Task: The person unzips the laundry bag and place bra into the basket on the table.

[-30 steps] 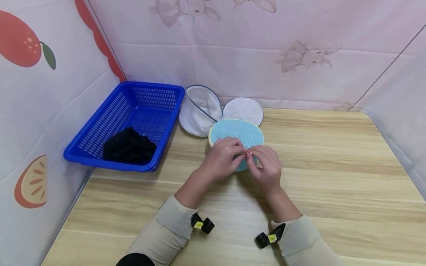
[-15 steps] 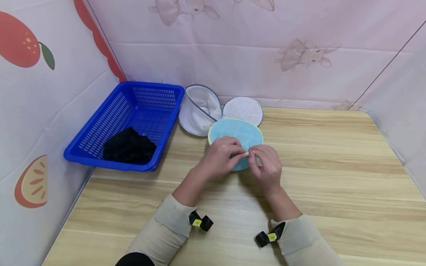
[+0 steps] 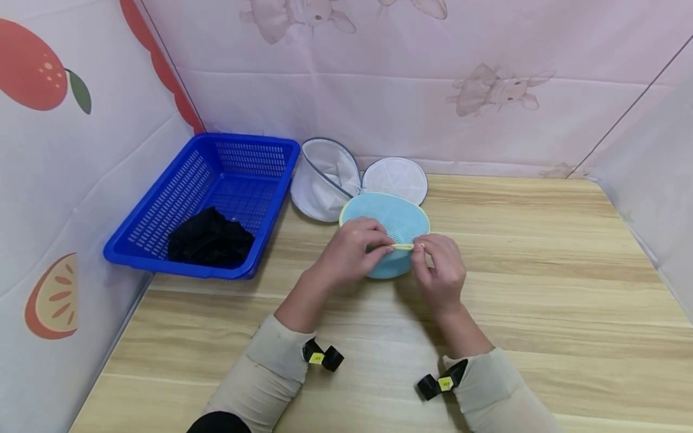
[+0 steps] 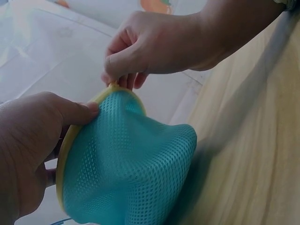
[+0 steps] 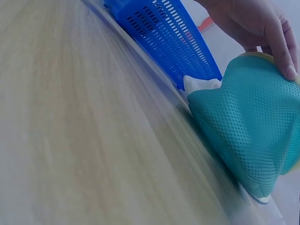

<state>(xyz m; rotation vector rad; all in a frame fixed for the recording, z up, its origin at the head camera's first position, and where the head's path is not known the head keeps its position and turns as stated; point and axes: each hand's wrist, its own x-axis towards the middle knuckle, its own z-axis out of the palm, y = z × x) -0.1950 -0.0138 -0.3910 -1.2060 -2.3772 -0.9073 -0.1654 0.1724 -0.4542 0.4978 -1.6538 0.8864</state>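
A turquoise mesh laundry bag with a yellow-trimmed edge stands on the table between my hands, its soft body sagging in folds in the left wrist view. My left hand pinches the yellow edge between thumb and fingers. At the edge's upper end in the left wrist view, my right hand pinches the trim with its fingertips. A short stretch of yellow trim shows between the two hands in the head view. Whether a zip pull is under the right fingertips is hidden.
A blue plastic basket with a black cloth in it stands at the left. Behind the turquoise bag lie a white mesh bag with dark trim and a round white mesh piece. A printed fabric wall rises behind the table.
My hands have drawn apart along the yellow edge, the left going leftward and the right a little to the right. More of the trim shows between them now.
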